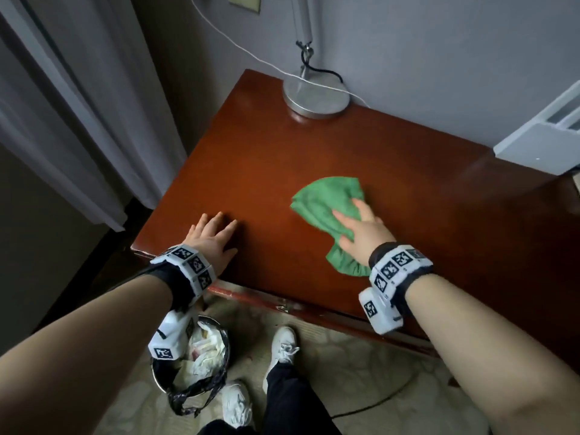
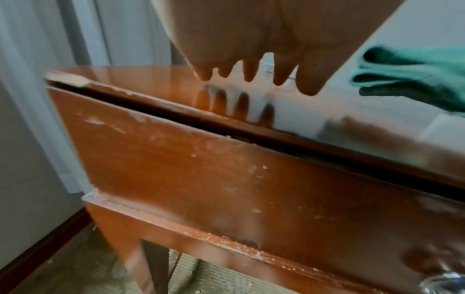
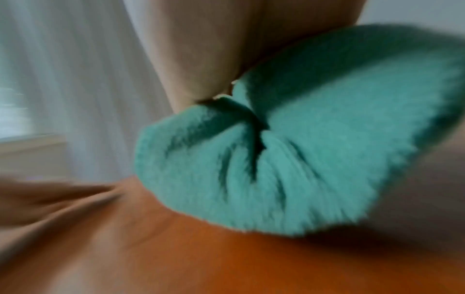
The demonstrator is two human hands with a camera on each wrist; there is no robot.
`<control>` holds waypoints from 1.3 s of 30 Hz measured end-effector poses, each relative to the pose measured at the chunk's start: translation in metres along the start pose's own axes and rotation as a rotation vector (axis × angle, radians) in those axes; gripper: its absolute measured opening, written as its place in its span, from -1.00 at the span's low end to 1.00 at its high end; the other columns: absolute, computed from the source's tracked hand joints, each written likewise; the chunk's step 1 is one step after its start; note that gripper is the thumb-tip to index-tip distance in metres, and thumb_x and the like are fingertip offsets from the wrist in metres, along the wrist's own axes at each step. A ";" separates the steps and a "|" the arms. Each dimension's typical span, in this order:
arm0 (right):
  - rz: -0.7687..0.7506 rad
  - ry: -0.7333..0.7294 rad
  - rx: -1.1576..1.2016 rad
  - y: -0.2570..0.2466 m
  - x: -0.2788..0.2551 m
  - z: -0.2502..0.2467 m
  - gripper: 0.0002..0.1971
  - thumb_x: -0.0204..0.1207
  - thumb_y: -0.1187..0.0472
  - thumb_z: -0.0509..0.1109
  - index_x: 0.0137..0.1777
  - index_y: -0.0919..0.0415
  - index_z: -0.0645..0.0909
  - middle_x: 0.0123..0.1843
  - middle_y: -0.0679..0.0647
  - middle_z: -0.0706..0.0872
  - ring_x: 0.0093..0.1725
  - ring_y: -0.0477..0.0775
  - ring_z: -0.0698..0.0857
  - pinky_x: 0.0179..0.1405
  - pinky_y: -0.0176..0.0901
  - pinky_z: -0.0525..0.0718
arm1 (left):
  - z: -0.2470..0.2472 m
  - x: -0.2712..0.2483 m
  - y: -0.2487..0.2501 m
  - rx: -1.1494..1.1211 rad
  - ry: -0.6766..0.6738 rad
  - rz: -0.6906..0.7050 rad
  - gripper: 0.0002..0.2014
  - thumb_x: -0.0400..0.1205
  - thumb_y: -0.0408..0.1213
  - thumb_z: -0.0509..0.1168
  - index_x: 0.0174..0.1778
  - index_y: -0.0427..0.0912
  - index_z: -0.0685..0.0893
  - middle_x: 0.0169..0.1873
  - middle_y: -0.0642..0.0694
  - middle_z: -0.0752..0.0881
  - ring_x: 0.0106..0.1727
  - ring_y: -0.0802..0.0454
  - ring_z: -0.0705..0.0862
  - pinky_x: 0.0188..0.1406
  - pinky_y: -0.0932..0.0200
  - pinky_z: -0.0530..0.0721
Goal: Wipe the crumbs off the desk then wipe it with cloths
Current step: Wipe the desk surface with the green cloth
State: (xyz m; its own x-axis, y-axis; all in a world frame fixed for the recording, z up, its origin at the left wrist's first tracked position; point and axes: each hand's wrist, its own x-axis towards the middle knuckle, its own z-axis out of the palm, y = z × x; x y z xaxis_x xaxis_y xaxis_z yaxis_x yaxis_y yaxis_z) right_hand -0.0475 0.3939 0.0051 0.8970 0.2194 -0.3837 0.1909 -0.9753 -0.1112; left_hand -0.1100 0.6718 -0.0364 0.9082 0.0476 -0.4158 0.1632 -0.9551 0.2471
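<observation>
A crumpled green cloth lies on the glossy red-brown desk, right of centre. My right hand presses flat on the cloth with straight, spread fingers; the right wrist view is blurred and filled by the cloth. My left hand rests open on the desk near its front left corner, fingers spread and holding nothing. In the left wrist view the left fingertips hover just over the shiny desk top, with the cloth off to the right. No crumbs are discernible on the desk.
A lamp with a round metal base and a white cable stands at the desk's back. A white appliance sits at the right edge. A waste bin with a liner and rubbish stands on the floor beside my white shoes. Curtains hang left.
</observation>
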 end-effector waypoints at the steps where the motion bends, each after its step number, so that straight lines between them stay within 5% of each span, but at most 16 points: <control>1: 0.198 -0.023 0.039 0.012 0.003 0.001 -0.45 0.61 0.04 0.17 0.59 -0.25 0.16 0.69 -0.03 -0.13 0.49 0.31 0.29 0.45 -0.03 0.38 | 0.001 0.000 0.006 0.027 -0.022 0.010 -0.39 0.69 0.01 0.07 0.63 0.15 -0.03 0.65 0.00 -0.10 0.66 -0.11 -0.15 0.64 -0.04 -0.08; 2: 0.330 -0.050 0.070 0.020 0.004 0.003 -0.45 0.61 0.02 0.15 0.60 -0.24 0.14 0.69 -0.01 -0.14 0.47 0.31 0.30 0.42 -0.02 0.40 | 0.000 0.001 0.012 0.055 -0.034 0.016 -0.39 0.68 0.05 0.07 0.63 0.17 -0.01 0.64 0.00 -0.07 0.66 -0.11 -0.12 0.63 -0.06 -0.01; 4: 0.324 -0.055 0.056 0.026 -0.004 0.013 -0.44 0.61 -0.01 0.14 0.60 -0.26 0.12 0.68 -0.03 -0.14 0.47 0.31 0.30 0.39 -0.03 0.42 | -0.002 0.002 0.023 0.091 -0.033 0.029 -0.40 0.66 0.09 0.10 0.62 0.19 0.06 0.62 -0.01 0.01 0.64 -0.12 -0.02 0.60 -0.09 0.12; 9: -0.391 -0.203 -0.146 0.013 -0.048 0.035 -0.40 0.54 0.07 0.24 0.53 -0.40 0.18 0.68 -0.16 -0.15 0.48 0.33 0.29 0.41 0.02 0.47 | -0.005 0.009 0.044 0.113 -0.012 0.079 -0.44 0.66 0.01 0.13 0.59 0.21 0.13 0.59 -0.02 0.11 0.59 -0.13 0.10 0.56 -0.07 0.22; 12: -0.576 -0.291 -0.126 0.017 -0.063 0.028 -0.43 0.52 0.11 0.28 0.48 -0.36 0.32 0.67 -0.21 -0.02 0.45 0.10 0.36 0.37 -0.20 0.42 | -0.005 0.017 0.055 0.095 -0.025 0.094 -0.42 0.66 0.00 0.14 0.60 0.20 0.12 0.61 -0.01 0.06 0.62 -0.12 0.03 0.59 -0.06 0.16; 15: -0.371 -0.109 -0.048 0.053 -0.050 0.013 -0.46 0.54 0.09 0.27 0.49 -0.34 0.32 0.67 -0.16 0.00 0.52 0.01 0.33 0.36 -0.32 0.32 | -0.003 0.025 0.064 0.112 -0.029 0.144 -0.40 0.65 0.00 0.16 0.60 0.21 0.09 0.63 0.02 -0.01 0.65 -0.10 -0.07 0.63 -0.07 0.06; 17: -0.016 0.015 0.039 0.082 -0.036 0.007 -0.45 0.57 0.05 0.26 0.54 -0.29 0.27 0.69 -0.06 -0.04 0.55 0.14 0.32 0.46 -0.20 0.35 | -0.003 0.030 0.070 0.129 -0.056 0.154 -0.39 0.66 0.01 0.15 0.61 0.22 0.05 0.64 0.05 -0.07 0.66 -0.07 -0.13 0.62 -0.07 0.00; 19: 0.317 0.003 0.081 0.103 -0.025 0.008 -0.45 0.59 0.00 0.20 0.58 -0.22 0.20 0.69 -0.03 -0.10 0.51 0.26 0.32 0.44 -0.07 0.40 | -0.004 0.034 0.076 0.143 -0.080 0.147 -0.39 0.66 0.02 0.14 0.61 0.22 0.04 0.64 0.06 -0.11 0.66 -0.06 -0.15 0.61 -0.06 -0.01; 21: 0.412 -0.013 0.102 0.112 -0.021 0.011 -0.43 0.59 -0.02 0.19 0.60 -0.19 0.18 0.68 -0.03 -0.11 0.48 0.26 0.34 0.41 -0.06 0.44 | -0.004 0.037 0.081 0.148 -0.099 0.129 -0.38 0.65 0.03 0.14 0.61 0.22 0.04 0.64 0.06 -0.10 0.66 -0.06 -0.14 0.61 -0.08 0.01; 27: 0.079 -0.135 0.118 0.099 -0.043 0.020 -0.42 0.60 -0.05 0.25 0.60 -0.22 0.17 0.68 -0.02 -0.12 0.59 0.17 0.21 0.50 -0.18 0.29 | -0.013 0.036 0.100 0.183 -0.100 0.128 -0.39 0.63 0.15 0.10 0.60 0.16 0.12 0.62 0.00 0.04 0.64 -0.10 -0.03 0.59 -0.12 0.17; 32: 0.014 0.037 0.453 0.086 -0.057 0.002 -0.51 0.65 0.16 0.24 0.57 -0.05 0.29 0.61 0.15 0.15 0.58 0.06 0.23 0.34 -0.53 0.10 | -0.015 0.020 0.134 0.072 -0.092 0.227 -0.35 0.62 0.19 0.09 0.61 0.08 0.14 0.58 -0.11 0.23 0.60 -0.16 0.16 0.58 -0.04 0.21; 36: -0.133 0.149 0.459 0.071 -0.083 -0.026 -0.29 0.63 0.27 0.24 0.65 -0.02 -0.08 0.58 0.12 0.23 0.58 -0.01 0.24 0.37 -0.50 0.06 | -0.019 -0.002 0.156 -0.136 -0.113 0.274 -0.20 0.59 0.20 0.15 0.65 0.02 -0.08 0.60 -0.19 0.18 0.62 -0.18 0.15 0.59 -0.02 0.16; 39: -0.231 0.246 0.483 0.061 -0.111 -0.049 -0.16 0.57 0.29 0.32 0.59 -0.12 -0.22 0.48 -0.05 0.31 0.47 -0.22 0.25 0.41 -0.48 0.08 | -0.031 -0.016 0.165 -0.434 -0.100 0.324 0.09 0.38 0.25 0.35 0.64 0.02 -0.22 0.61 -0.18 0.14 0.62 -0.12 0.17 0.59 -0.05 0.22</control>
State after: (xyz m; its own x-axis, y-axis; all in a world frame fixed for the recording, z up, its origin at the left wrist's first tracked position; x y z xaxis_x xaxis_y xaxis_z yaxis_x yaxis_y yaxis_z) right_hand -0.1156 0.3089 0.0856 0.9309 0.3560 -0.0820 0.2413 -0.7676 -0.5938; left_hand -0.0853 0.5224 0.0377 0.9010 -0.2767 -0.3341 0.0446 -0.7071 0.7057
